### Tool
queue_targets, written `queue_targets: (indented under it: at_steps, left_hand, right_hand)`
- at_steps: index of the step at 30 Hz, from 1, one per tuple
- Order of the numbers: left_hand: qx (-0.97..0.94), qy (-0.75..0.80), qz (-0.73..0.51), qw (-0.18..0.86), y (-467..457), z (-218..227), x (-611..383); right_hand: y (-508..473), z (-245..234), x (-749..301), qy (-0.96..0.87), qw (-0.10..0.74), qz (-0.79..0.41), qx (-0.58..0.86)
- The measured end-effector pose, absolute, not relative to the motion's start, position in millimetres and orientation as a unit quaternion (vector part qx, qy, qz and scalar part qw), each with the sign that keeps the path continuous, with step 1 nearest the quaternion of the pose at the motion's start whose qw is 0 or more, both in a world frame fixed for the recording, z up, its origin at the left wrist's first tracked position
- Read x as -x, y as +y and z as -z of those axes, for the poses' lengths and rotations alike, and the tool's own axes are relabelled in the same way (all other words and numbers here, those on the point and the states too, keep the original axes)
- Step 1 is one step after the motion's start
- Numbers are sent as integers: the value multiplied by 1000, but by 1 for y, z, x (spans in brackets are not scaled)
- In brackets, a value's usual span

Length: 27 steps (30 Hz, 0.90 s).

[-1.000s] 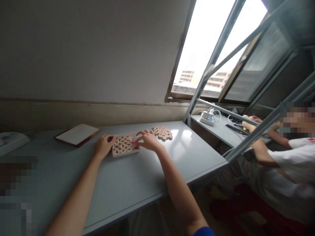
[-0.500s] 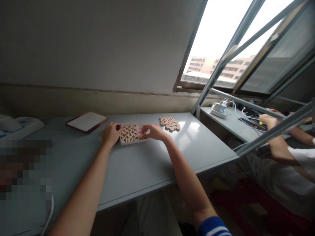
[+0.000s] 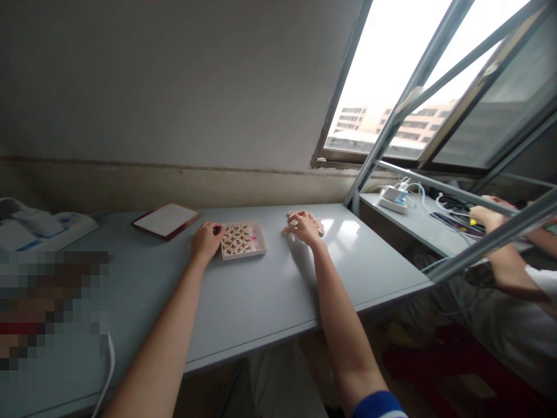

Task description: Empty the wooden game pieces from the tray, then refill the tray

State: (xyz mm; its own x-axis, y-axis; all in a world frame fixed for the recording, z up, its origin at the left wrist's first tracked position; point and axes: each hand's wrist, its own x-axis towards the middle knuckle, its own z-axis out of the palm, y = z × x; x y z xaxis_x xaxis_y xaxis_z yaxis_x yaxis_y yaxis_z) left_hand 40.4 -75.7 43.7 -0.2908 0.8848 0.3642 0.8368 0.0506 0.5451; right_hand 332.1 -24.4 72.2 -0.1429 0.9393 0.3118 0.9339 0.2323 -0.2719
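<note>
A shallow white box (image 3: 263, 247) holds several round Chinese chess pieces (image 3: 237, 239) with dark characters, set in rows; the strip along its right side shows pinkish print and no pieces. My left hand (image 3: 206, 241) is closed at the box's left edge, gripping its wall with thumb and fingers. To the right of the box, my right hand (image 3: 308, 230) is over a cluster of loose Chinese chess pieces (image 3: 321, 231), fingers bent and apart from the thumb. The hand covers much of that cluster, and its fingertips are at the pieces on the left side.
Behind my left hand lies a box lid (image 3: 167, 220), white with a reddish-brown edge. A power strip (image 3: 65, 229) is at the far left. Metal bars (image 3: 391, 125) rise on the right, beyond which a person's hand (image 3: 487, 217) is above another desk with cables.
My right hand has left the box's right side and moved right to the loose pieces. My left hand stays at the box. The view has shifted slightly.
</note>
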Motion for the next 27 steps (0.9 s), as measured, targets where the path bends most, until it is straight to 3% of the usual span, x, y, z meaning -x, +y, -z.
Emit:
queue_targets:
  at_steps: [6, 11, 17, 27]
  left_hand:
    - [-599, 722, -344, 42, -76, -44, -41]
    - [-600, 716, -354, 42, -76, -44, -41]
    - [-606, 708, -359, 49, -74, -42, -40]
    - [-611, 703, -360, 47, -74, -43, -40]
  right_hand:
    - [-22, -74, -342, -680, 251, 26, 688]
    - [-31, -84, -313, -787, 308, 7, 535]
    - [-46, -84, -284, -902, 195, -112, 369]
    - [-54, -78, -267, -915, 176, -103, 348]
